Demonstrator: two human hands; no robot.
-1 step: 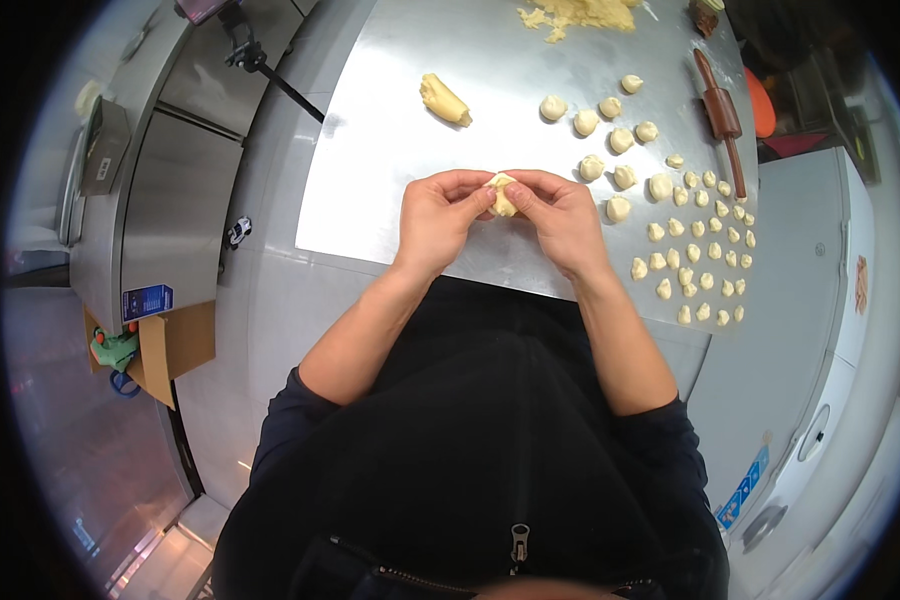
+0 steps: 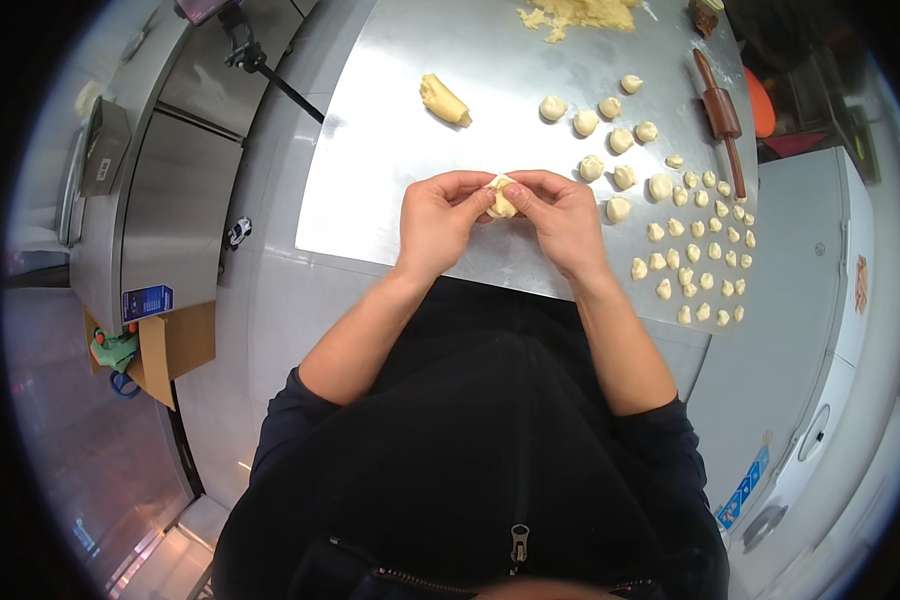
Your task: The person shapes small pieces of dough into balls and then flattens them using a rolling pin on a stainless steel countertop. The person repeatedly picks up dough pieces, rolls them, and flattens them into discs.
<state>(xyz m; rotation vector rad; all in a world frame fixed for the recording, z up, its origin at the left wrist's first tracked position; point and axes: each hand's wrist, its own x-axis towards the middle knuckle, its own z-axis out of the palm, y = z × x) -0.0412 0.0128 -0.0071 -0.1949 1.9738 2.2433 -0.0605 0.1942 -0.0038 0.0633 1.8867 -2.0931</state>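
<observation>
Between my two hands is a small piece of pale yellow dough (image 2: 503, 200), pinched by thumbs and fingertips above the near edge of the steel table. My left hand (image 2: 438, 215) grips its left side and my right hand (image 2: 565, 215) its right; both are closed, the fingers largely behind the dough. A thicker yellow dough roll (image 2: 444, 101) lies beyond my left hand. Right of my right hand sit several round dough balls (image 2: 618, 208), and farther right are many smaller dough pieces (image 2: 694, 253) in loose rows.
The steel table (image 2: 370, 190) bears crumbly yellow filling (image 2: 580, 14) at its far edge and a brown rolling pin (image 2: 720, 112) at far right. A phone stand (image 2: 260, 65) reaches in from the upper left. A steel cabinet (image 2: 175, 200) stands left, a white appliance (image 2: 785, 270) right.
</observation>
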